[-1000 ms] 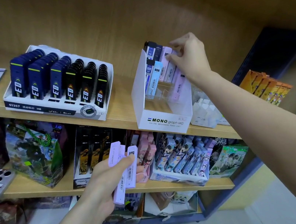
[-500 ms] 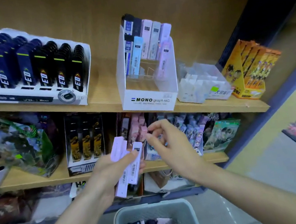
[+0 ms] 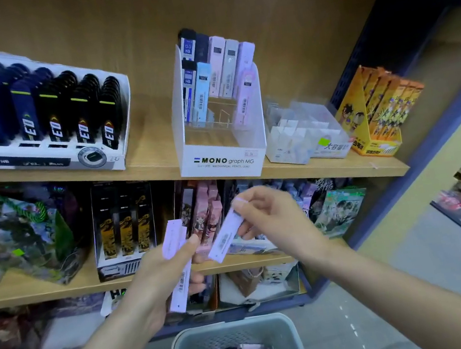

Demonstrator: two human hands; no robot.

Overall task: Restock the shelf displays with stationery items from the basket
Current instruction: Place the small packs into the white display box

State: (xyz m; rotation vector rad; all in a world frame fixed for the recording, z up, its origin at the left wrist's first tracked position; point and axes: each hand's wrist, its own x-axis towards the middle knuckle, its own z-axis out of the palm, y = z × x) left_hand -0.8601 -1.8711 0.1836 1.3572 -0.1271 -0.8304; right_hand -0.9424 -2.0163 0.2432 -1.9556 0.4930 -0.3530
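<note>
Lilac lead case [image 3: 224, 237] is pinched at its upper end by the fingers [image 3: 253, 201] of the right hand [image 3: 275, 218], tilted, just beside the lilac cases [image 3: 173, 243] that the left hand [image 3: 161, 278] grips with curled fingers and thumb. Below both, the grey basket [image 3: 232, 329] holds more cases. Above, on the upper shelf [image 3: 154, 156], the white MONO display box [image 3: 222, 162] stands partly filled, with cases upright at its back.

Holding up, along the upper wooden shelf [image 3: 156, 153], a white tray of dark lead cases [image 3: 25, 164], a white MONO display box [image 3: 221, 162], a clear plastic bin [image 3: 304, 135] and an orange carton [image 3: 377, 118]; carrying illustrated boxes [image 3: 123, 230] on the lower shelf [image 3: 39, 293].
</note>
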